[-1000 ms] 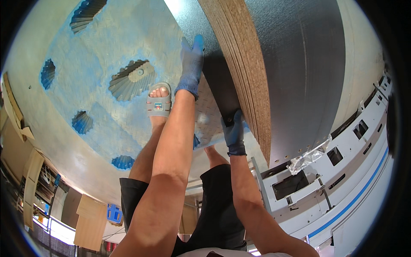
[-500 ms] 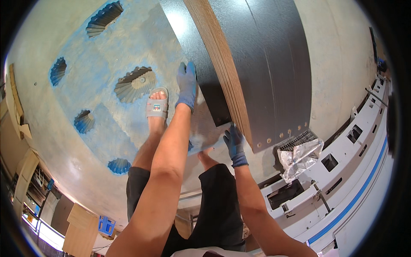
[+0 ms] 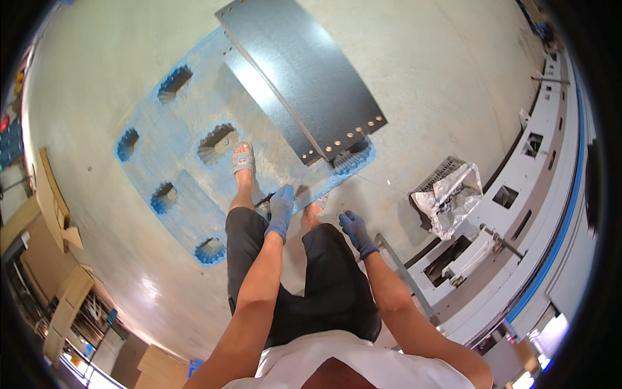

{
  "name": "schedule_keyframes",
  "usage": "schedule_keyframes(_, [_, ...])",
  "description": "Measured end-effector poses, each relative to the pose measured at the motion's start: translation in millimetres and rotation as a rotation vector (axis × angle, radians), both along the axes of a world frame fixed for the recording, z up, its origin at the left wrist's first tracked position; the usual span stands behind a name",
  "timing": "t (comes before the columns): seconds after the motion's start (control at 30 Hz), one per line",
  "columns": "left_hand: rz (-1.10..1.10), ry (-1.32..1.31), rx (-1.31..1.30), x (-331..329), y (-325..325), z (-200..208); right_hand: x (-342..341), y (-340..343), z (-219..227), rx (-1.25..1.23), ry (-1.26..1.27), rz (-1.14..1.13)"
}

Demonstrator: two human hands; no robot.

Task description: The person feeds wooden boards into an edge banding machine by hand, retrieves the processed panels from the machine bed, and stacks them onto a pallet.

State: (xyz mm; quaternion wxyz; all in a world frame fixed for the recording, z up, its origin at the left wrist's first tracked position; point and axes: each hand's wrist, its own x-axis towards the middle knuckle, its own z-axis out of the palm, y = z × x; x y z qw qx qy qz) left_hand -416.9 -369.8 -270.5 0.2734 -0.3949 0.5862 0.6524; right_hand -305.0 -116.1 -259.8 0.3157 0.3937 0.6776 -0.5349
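My left hand [image 3: 280,207], in a blue knit glove, hovers over the near edge of a worn blue plastic pallet [image 3: 184,139]. Its fingers look loosely stretched, with nothing in them. To its right my right hand [image 3: 354,231], gloved the same way, has its fingers curled in and appears to hold nothing. Beyond both hands a wide dark panel [image 3: 304,68] with a row of round holes along its near end lies on the pallet. A narrower dark panel [image 3: 269,107] runs along its left side. Neither hand touches the panels.
A dark crate [image 3: 447,170] with crumpled silver plastic [image 3: 452,204] stands at right. Beside it runs a long white machine frame [image 3: 479,249] with cut-outs. Wooden boards [image 3: 68,305] lean at far left. My sandalled foot [image 3: 243,161] rests on the pallet.
Both hands have come away from the dark panels and drawn back toward my body. My view has risen and pulled back, so the panels' far end now shows.
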Motion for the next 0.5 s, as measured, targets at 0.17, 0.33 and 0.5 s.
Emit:
schedule_keyframes(0.17, [-0.012, 0.272, -0.089, -2.9, -35.5, 103.1, -13.5, -3.2, 52.2, 0.125, 0.374, 0.187])
schedule_keyframes(0.33, [0.091, 0.352, -0.002, -21.8, -57.5, 194.1, 10.7, 22.8, 101.4, 0.052, 0.334, -0.110])
schedule_keyframes(0.5, [-0.007, 0.327, -0.072, -20.1, -60.6, 225.7, 75.8, 56.0, 124.8, 0.280, 0.206, -0.101])
